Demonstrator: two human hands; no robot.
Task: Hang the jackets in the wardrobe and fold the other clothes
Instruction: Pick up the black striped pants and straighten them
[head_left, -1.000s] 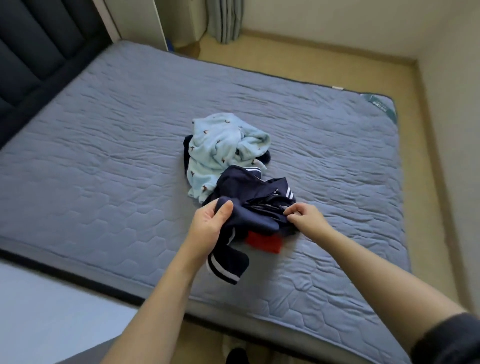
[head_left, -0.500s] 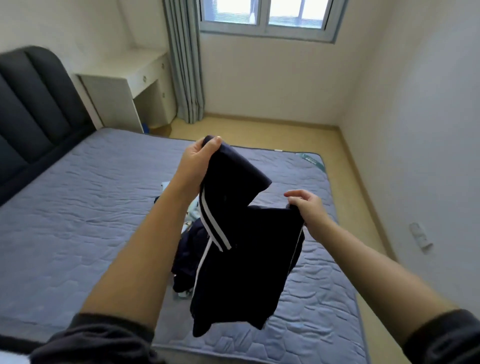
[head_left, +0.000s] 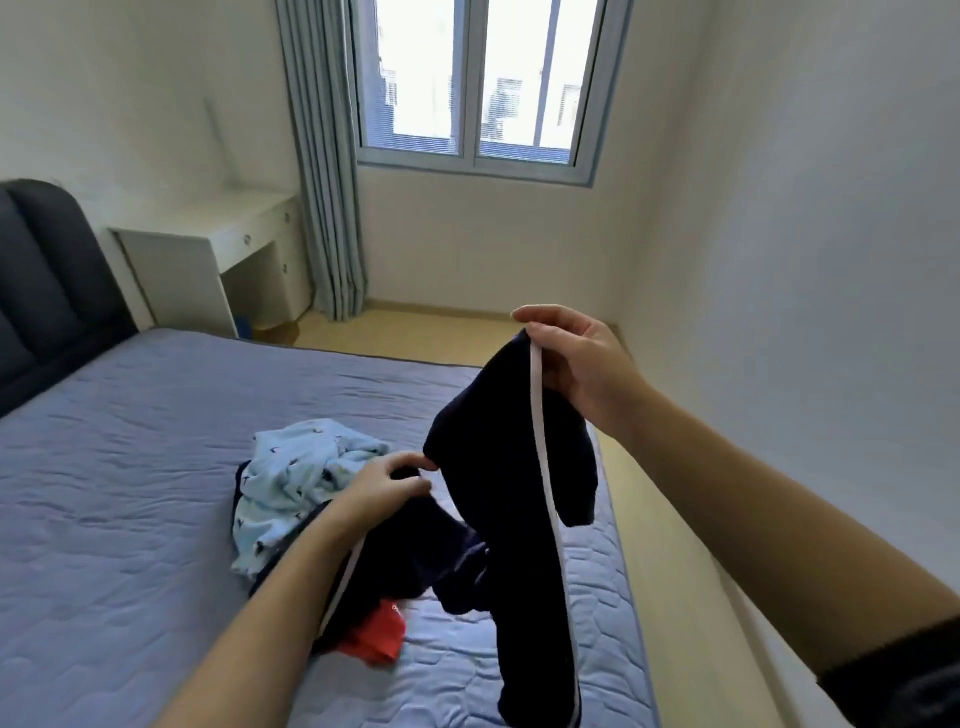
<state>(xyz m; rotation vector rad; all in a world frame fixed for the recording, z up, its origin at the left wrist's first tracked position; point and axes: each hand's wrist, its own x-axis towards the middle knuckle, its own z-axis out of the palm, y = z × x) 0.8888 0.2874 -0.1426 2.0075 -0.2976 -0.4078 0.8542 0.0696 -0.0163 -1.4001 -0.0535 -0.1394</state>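
A navy garment (head_left: 498, 467) with a white stripe is held up above the near right part of the bed (head_left: 130, 493). Its top edge is pinched between the thumb and curled fingers of the right hand (head_left: 576, 364), which is raised in front of the wall corner. From there the cloth hangs down past the bed's right edge and hides part of the quilted cover behind it. Lower down and to the left, a fold of the same dark cloth is gripped by the left hand (head_left: 384, 488), its fingers curled round it. More navy cloth with a white stripe is heaped on the bed under the left forearm; whether it is one piece with the raised part cannot be told.

A light blue garment (head_left: 301, 473) with small dark marks is crumpled on the bed just left of the left hand and is partly covered by that hand and forearm. A red cloth (head_left: 379, 631) is seen at the near edge of the navy heap, partly tucked under it.

A dark padded headboard (head_left: 36, 291) is seen at the far left. Beside it a white desk (head_left: 208, 260) is set against the wall, with a grey curtain (head_left: 327, 182) next to a window (head_left: 478, 78). A strip of light floor (head_left: 415, 338) is visible beyond the bed.
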